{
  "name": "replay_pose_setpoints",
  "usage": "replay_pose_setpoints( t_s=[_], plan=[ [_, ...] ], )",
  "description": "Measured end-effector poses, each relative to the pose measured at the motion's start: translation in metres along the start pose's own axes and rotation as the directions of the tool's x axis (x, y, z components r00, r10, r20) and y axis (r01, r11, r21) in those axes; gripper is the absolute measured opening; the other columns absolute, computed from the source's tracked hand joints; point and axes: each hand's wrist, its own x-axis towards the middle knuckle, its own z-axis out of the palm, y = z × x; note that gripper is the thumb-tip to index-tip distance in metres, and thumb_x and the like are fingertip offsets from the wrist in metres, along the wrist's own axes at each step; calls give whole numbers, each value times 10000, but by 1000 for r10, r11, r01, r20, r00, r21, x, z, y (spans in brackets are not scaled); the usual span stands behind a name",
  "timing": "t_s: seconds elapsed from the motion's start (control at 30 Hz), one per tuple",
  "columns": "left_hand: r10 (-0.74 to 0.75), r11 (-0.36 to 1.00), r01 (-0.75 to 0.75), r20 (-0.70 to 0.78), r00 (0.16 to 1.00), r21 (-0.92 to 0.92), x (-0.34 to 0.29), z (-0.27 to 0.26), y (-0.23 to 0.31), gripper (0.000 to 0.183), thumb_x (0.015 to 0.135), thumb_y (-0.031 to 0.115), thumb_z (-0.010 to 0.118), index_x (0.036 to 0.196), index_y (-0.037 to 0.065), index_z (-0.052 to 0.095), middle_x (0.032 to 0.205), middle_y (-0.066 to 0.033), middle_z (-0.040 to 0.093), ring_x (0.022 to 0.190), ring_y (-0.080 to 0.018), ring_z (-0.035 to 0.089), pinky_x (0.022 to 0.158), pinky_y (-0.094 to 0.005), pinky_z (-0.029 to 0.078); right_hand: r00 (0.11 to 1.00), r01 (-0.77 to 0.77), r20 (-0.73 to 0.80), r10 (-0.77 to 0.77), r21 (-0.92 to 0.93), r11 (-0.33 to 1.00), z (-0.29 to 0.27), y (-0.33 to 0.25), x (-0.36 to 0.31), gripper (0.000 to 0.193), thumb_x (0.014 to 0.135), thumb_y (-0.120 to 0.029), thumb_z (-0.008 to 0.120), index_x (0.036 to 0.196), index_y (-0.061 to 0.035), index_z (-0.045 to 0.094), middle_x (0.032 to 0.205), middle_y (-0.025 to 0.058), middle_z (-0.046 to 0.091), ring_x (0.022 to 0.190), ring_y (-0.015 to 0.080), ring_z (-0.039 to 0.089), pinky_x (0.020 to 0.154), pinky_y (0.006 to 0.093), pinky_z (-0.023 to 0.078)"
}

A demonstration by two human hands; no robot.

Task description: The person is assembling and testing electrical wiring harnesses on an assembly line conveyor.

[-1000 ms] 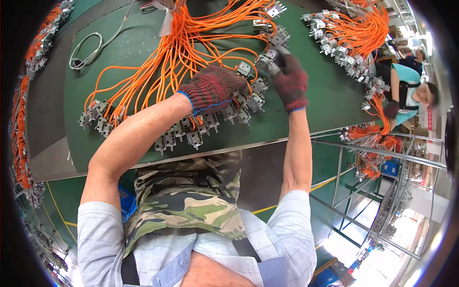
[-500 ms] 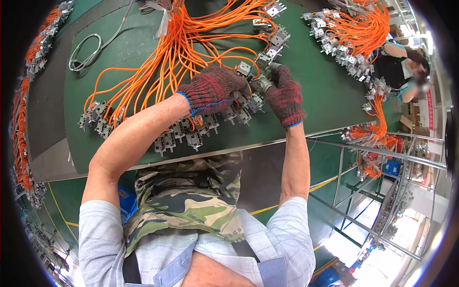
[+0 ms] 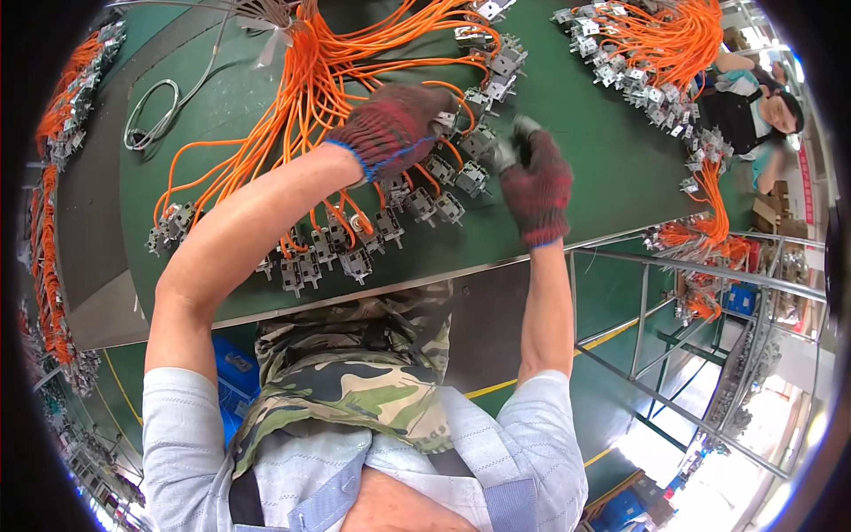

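Observation:
A bundle of orange cables (image 3: 306,75) fans out across the green table, each cable ending in a grey metal connector. My left hand (image 3: 397,129), in a dark red-and-brown knit glove, curls over the right part of the fan. Its fingers close on a small connector (image 3: 447,122), partly hidden by the glove. My right hand (image 3: 537,186), gloved alike, is just right of another connector (image 3: 479,140). The right thumb and forefinger stand apart, their tips greyed, with nothing visible between them. More connectors (image 3: 355,264) lie in a row along the near side.
The green table (image 3: 603,177) ends at a metal front edge near my waist. A coiled grey cable (image 3: 160,115) lies at left. Another orange cable bundle (image 3: 665,44) lies at far right, beside a co-worker (image 3: 753,115). Metal rails (image 3: 700,275) stand to the right.
My right hand has let go of a connector and drawn slightly away to the right, its fingers parting. My left hand has moved up a little, uncovering connectors below it.

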Motion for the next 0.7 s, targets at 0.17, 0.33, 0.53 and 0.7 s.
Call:
replay_pose_setpoints(
  t_s=[0.17,0.33,0.53,0.7],
  plan=[
    [13,963,-105,344,939,249,19,-5,-2,350,937,144,656,1286,116,647,1146,-166,738,1101,-408,700,909,-519,569,976,-77,213,45,145,986,3,-17,-43,332,912,-190,816,1200,-38,753,1092,198,769,1002,356,754,879,430,597],
    [132,971,-207,459,879,116,21,-25,-16,401,942,230,661,1326,112,663,1228,-197,701,1187,-416,650,995,-527,527,986,82,133,-96,108,991,13,-21,-56,303,911,-137,784,1198,-44,755,1115,188,761,1020,381,740,896,450,594],
    [54,974,-163,538,841,157,35,-27,1,389,946,232,671,1310,95,663,1203,-193,700,1201,-404,644,1031,-515,505,980,107,159,-123,101,989,5,-20,-60,317,917,-103,782,1230,-50,761,1143,185,766,1058,359,749,920,417,590],
    [-58,867,-162,417,907,472,36,9,-3,395,947,295,689,1288,96,668,1126,-191,732,1034,-430,709,888,-533,569,972,126,180,-149,134,983,9,-27,-67,348,906,-86,776,1253,-62,752,1163,181,763,1102,370,736,951,427,584]
  ],
)
